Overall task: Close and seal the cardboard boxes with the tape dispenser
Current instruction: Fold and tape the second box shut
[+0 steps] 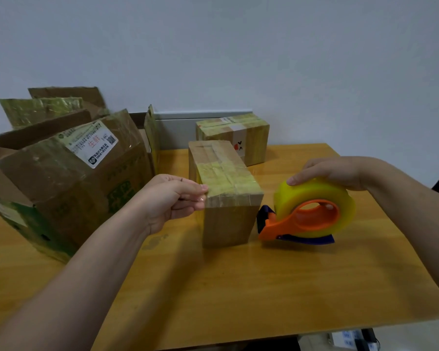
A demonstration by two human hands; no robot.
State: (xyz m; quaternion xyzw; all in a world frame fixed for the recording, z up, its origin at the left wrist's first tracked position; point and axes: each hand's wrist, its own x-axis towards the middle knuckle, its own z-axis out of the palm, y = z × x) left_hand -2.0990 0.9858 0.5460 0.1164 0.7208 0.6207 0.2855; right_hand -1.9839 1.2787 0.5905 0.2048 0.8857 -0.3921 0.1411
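A small closed cardboard box (226, 193) stands mid-table, its top covered with yellowish tape. My left hand (173, 198) is at the box's near left top corner, thumb and fingers pinching the tape end against the edge. To the right of the box an orange tape dispenser (312, 219) with a yellow roll rests on the table. My right hand (332, 173) lies over the top of the roll, fingers curled around it.
A large open cardboard box (69, 178) with raised flaps and a white label fills the table's left side. Another taped box (236, 138) sits at the back by the wall. The wooden table (238, 287) ends at the right and near edges.
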